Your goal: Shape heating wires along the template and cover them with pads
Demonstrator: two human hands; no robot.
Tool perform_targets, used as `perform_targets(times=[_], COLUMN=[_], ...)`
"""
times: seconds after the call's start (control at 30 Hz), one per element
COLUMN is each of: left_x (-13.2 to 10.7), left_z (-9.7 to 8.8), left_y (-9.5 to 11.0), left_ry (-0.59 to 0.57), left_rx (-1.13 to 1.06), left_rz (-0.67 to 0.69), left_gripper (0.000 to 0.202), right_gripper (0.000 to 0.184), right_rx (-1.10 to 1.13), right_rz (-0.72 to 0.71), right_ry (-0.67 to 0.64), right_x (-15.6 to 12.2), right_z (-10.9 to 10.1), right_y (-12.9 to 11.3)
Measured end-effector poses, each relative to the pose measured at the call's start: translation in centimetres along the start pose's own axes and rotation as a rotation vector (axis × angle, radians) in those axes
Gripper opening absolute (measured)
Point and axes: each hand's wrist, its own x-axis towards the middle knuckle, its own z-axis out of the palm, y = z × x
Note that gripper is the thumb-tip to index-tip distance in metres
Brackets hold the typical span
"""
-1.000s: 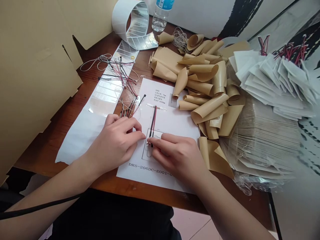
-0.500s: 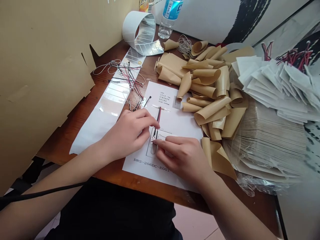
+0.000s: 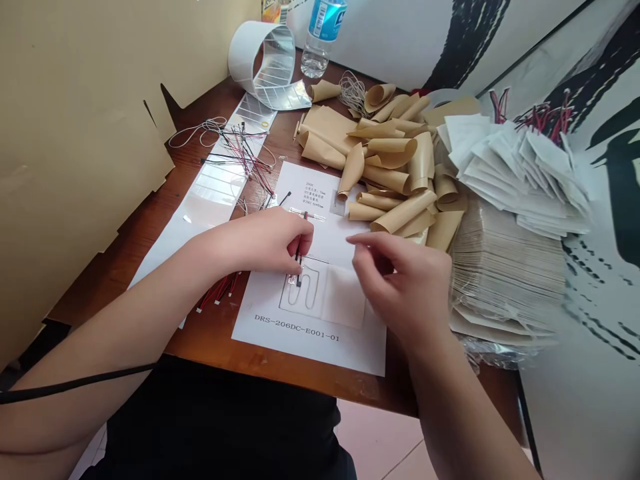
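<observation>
A white printed template sheet (image 3: 320, 333) lies on the wooden table (image 3: 210, 333) before me. A translucent pad with a looping trace (image 3: 305, 290) sits in its drawn rectangle. My left hand (image 3: 273, 240) rests on the sheet with its fingers curled, pressing a red-and-black wire pair (image 3: 300, 257) down onto the pad. My right hand (image 3: 400, 280) hovers a little above the sheet to the right, fingers loosely bent and apart, with nothing visible in them.
Curled brown backing papers (image 3: 390, 173) are heaped behind the sheet. A thick stack of sheets (image 3: 505, 267) and white pads with wires (image 3: 515, 167) lie at right. Loose wires (image 3: 240, 150), a label strip roll (image 3: 260, 53) and a water bottle (image 3: 320, 33) stand at the back left. Cardboard (image 3: 75, 133) walls the left.
My right hand has lifted off the pad and drawn back to the right. The left hand has slid forward onto the wire pair. The pad's looping trace is now uncovered.
</observation>
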Motion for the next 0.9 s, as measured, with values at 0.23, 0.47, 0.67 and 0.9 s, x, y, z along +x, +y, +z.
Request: perform_targets(times=[0.23, 0.47, 0.67, 0.9], left_x=[0.2, -0.3, -0.2, -0.3], left_z=[0.3, 0.5, 0.7, 0.5], left_y=[-0.3, -0.8, -0.8, -1.0], left_ry=[0.012, 0.001, -0.005, -0.020], left_rx=[0.010, 0.094, 0.080, 0.058], left_rz=[0.026, 0.107, 0.088, 0.117], left_gripper=[0.011, 0.014, 0.023, 0.021], right_gripper=[0.016, 0.024, 0.024, 0.033], right_rx=[0.069, -0.048, 0.035, 0.242], right_rz=[0.160, 0.155, 0.179, 0.335], right_ry=[-0.199, -0.446, -0.419, -0.383], right_x=[0.7, 0.3, 0.5, 0.3], right_z=[-0.9, 0.2, 0.2, -0.6], right_y=[0.9, 0.6, 0.5, -0.3])
